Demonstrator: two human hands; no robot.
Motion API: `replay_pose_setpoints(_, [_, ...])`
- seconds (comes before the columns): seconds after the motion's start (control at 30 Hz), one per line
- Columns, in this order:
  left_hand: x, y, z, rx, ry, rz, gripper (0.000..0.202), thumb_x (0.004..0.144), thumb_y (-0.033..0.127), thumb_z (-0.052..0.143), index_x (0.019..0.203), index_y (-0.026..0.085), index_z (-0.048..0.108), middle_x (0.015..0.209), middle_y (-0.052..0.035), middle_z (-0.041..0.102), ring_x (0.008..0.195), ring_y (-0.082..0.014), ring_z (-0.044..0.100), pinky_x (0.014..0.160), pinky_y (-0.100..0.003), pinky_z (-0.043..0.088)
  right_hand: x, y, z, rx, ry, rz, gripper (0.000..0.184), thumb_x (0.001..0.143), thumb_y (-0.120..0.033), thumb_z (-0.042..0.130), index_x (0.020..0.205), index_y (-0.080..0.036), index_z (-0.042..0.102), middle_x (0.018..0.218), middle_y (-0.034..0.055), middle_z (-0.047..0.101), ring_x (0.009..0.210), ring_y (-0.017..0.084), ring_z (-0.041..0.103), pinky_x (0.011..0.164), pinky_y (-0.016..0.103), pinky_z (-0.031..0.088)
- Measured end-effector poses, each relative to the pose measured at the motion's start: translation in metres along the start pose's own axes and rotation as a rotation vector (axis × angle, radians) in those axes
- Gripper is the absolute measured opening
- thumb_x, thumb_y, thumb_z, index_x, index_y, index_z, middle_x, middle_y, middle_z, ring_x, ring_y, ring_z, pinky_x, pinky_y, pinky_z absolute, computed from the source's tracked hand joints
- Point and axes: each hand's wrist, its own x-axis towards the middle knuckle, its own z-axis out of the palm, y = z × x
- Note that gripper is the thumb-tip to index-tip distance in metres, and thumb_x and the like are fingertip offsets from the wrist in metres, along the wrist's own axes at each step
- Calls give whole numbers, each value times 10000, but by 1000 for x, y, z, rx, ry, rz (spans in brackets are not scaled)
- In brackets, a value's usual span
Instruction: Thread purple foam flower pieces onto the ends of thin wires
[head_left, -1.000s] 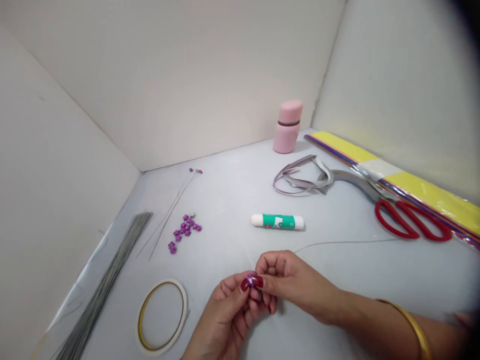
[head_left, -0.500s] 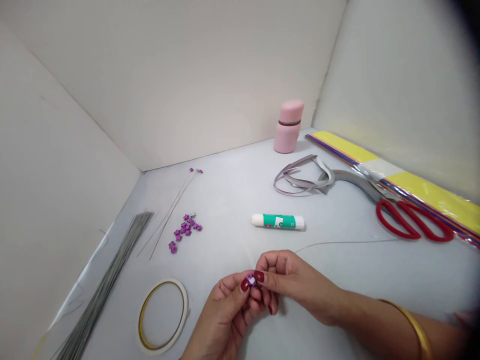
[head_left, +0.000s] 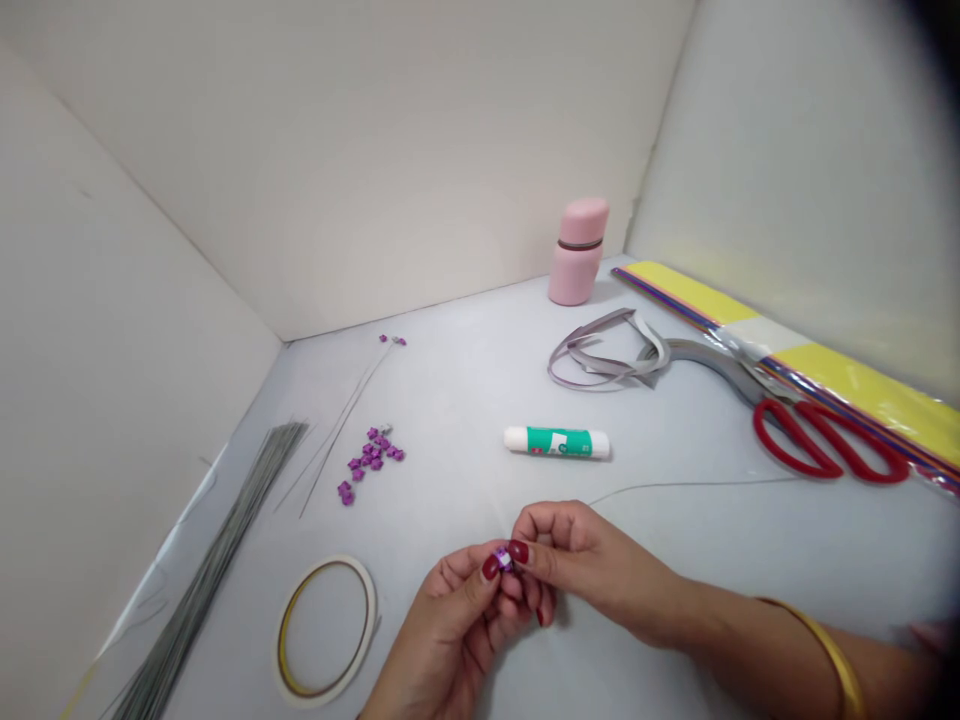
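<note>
Low in the middle of the head view, a small purple paper star (head_left: 505, 559) with a whitish patch is pinched between the fingertips of both hands. My left hand (head_left: 459, 628) is closed, thumb and fingers gripping the star from the left. My right hand (head_left: 592, 562) is closed too, its thumb tip pressed at the star's right edge. A thin wire (head_left: 675, 486) runs from behind my right hand toward the scissors; its end at the hand is hidden. Beyond the hands lies a glue stick (head_left: 559, 442). Several loose purple stars (head_left: 367, 458) are clustered to the left.
A tape roll (head_left: 287, 660) and a bundle of wires (head_left: 217, 570) lie at left. Two wire stems (head_left: 341, 420) with stars stretch behind. At right are paper strips (head_left: 559, 372), red-handled scissors (head_left: 796, 468) and a yellow packet (head_left: 847, 380). A pink bottle (head_left: 574, 275) stands near the back wall.
Hardly anything differs. Both hands keep the star at the same spot, with only a slight shift of the fingers and of the view.
</note>
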Motion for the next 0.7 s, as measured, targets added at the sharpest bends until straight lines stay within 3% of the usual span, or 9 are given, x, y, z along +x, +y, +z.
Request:
replay_pose_setpoints(0.17, [1, -3, -2, 13, 60, 35, 88, 758, 141, 627, 789, 86, 689, 623, -43, 641, 601, -94, 611, 629, -188, 487, 0, 2, -1, -17, -3, 10, 335, 662, -410, 707, 689, -131, 522, 637, 15, 639, 513, 74, 533, 505, 192, 410])
replay_pose_setpoints(0.33, [0, 0, 2, -7, 63, 56, 88, 720, 155, 672, 744, 73, 695, 590, -19, 626, 547, -59, 576, 582, -146, 475, 1, 2, -2, -52, -4, 3, 314, 714, -418, 656, 701, -126, 542, 620, 16, 633, 485, 70, 514, 488, 190, 400])
replay_pose_setpoints(0.57, [-2, 0, 5, 45, 211, 142, 124, 682, 142, 705, 788, 78, 701, 626, -31, 676, 526, -40, 567, 579, -132, 473, -3, -1, -1, -330, 161, -195, 144, 779, -290, 612, 786, -146, 603, 632, -5, 615, 574, 91, 528, 553, 196, 418])
replay_pose_setpoints(0.7, [-2, 0, 9, 167, 252, 223, 131, 665, 182, 719, 757, 88, 714, 612, -30, 687, 541, -52, 554, 592, -141, 462, -5, -1, 1, -436, 132, -226, 123, 816, -248, 557, 815, -169, 651, 674, 4, 661, 613, 100, 555, 586, 191, 431])
